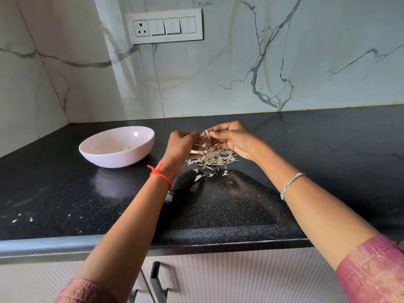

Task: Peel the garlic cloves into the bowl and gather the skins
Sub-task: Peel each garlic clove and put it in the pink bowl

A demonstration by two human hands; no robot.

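Across the upper half of the frame stands a white marble wall [218, 62] with grey veins; below it a black speckled countertop [65, 204] spans the whole width, and under its front edge, along the bottom, runs a pale ribbed cabinet [240, 276] with dark handles. Two bare forearms reach up from the lower corners toward the centre, each ending in a pink sleeve [371, 270] at the bottom edge; left of centre a pale pink bowl [105, 158] sits upright on the countertop, apart from the hands; a switch panel [165, 26] with one socket is fixed to the wall at the upper middle. At the centre the right hand [231, 138] pinches a garlic clove [207, 133] between thumb and forefinger, its other fingers loosely spread; the left hand [180, 147] faces it just beside the clove with fingers curled inward, though whether they grip the clove or its skin cannot be told. Directly beneath both hands a pile of skins [215, 159] lies on the countertop, with a few stray flakes just below it; a silver bracelet [290, 184] circles the right wrist and a red thread [158, 172] the left; one small peeled clove [125, 148] rests inside the bowl.
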